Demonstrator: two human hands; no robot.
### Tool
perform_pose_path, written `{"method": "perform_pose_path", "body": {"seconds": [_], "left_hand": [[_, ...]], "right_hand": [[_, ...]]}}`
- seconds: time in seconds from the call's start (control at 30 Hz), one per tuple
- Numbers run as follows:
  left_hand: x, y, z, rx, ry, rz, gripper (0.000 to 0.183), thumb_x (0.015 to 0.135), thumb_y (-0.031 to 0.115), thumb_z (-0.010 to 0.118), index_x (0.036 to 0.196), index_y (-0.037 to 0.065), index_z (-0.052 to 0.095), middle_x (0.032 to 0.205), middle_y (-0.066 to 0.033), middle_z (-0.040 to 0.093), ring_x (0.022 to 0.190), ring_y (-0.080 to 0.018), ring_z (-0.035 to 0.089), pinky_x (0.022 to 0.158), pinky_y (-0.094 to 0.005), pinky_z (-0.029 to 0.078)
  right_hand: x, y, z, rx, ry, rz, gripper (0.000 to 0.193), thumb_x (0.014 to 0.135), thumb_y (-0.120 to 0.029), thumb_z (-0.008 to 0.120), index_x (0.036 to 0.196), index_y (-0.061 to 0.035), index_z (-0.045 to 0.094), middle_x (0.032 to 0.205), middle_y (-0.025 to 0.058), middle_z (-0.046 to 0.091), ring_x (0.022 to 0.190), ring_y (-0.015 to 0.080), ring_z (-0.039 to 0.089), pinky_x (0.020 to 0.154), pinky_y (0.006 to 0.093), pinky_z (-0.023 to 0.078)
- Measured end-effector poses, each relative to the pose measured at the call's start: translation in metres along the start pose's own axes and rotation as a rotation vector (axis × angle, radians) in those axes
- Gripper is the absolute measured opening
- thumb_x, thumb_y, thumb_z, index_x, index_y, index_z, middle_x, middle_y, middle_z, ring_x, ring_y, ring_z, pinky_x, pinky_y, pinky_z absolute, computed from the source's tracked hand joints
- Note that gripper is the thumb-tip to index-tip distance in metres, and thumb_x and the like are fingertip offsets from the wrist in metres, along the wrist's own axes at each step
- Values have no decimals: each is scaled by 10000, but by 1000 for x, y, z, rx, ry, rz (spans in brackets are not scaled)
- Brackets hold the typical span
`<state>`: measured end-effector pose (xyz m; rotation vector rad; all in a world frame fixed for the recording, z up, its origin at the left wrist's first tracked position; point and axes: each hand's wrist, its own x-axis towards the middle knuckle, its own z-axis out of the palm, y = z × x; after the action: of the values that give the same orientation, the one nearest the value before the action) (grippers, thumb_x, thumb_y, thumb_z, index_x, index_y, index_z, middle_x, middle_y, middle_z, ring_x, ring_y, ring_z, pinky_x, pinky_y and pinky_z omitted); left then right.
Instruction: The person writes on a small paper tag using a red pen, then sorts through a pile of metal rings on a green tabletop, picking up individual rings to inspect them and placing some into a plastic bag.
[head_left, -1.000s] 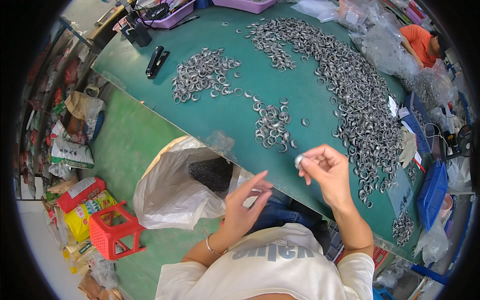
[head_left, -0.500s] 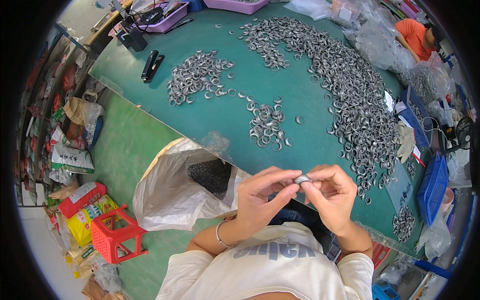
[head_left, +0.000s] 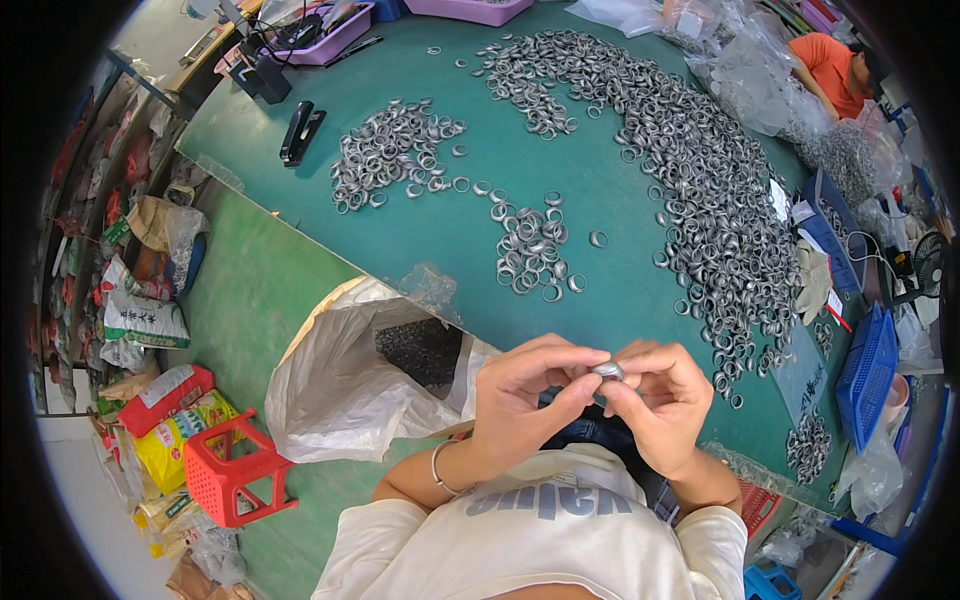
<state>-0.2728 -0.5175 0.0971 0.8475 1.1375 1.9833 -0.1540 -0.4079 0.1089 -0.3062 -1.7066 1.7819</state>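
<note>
A grey metal ring (head_left: pixel 607 371) is pinched between the fingertips of both hands, above the near edge of the green table (head_left: pixel 440 240). My left hand (head_left: pixel 532 388) grips its left side with thumb and forefinger; a bangle circles that wrist. On the other side, the thumb and fingers of my right hand (head_left: pixel 660 400) are closed on the same ring. Beyond the hands lies a small cluster of similar rings (head_left: pixel 530 245), with one loose ring (head_left: pixel 598 239) beside it. A larger group of rings (head_left: pixel 390 150) is farther left, and a big heap (head_left: pixel 690 170) curves along the right.
An open white sack (head_left: pixel 330 385) with dark small pieces inside stands left of my hands. A red stool (head_left: pixel 235 470) is on the floor. A black stapler (head_left: pixel 302 133) lies at the table's far left; a blue basket (head_left: pixel 865 378) sits right. Another person (head_left: pixel 832 75) works at far right.
The ring has turned slightly in my fingers, and both hands have shifted a little toward me. The rings on the table look unmoved.
</note>
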Motion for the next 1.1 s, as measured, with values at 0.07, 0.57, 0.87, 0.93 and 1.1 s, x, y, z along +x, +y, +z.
{"method": "perform_pose_path", "body": {"seconds": [0.07,0.57,0.87,0.93,1.1], "left_hand": [[1,0,-1,-4,-27,4,232,864,-92,618,1091,-59,656,947,-106,629,816,-131,634,697,-237,547],[6,5,-3,-41,-127,-59,202,895,-63,602,1086,-37,665,915,-74,607,789,-103,620,670,-218,517],[6,4,-2,-110,-155,-98,205,914,-36,595,1115,-41,639,948,-74,624,795,-98,619,675,-219,523],[5,4,-1,-165,-162,-119,212,921,-28,594,1130,-40,624,955,-70,630,798,-96,615,680,-223,523],[3,5,0,-237,-189,-214,235,930,-4,591,1160,-34,551,945,-63,632,811,-85,599,698,-227,526]], "right_hand": [[-2,-2,3,105,12,53,201,821,117,669,982,65,560,967,199,659,780,158,658,613,233,534],[-8,2,7,175,30,26,252,806,150,664,990,51,522,924,195,650,814,203,676,700,289,565],[-12,4,6,141,87,16,232,813,134,668,992,54,543,917,172,658,795,178,645,704,285,531],[-13,3,5,145,114,50,221,818,129,666,995,57,557,920,159,661,798,164,630,707,279,518],[-13,0,-4,81,103,75,185,832,118,654,1003,71,605,907,140,667,812,150,618,703,271,509]]}}
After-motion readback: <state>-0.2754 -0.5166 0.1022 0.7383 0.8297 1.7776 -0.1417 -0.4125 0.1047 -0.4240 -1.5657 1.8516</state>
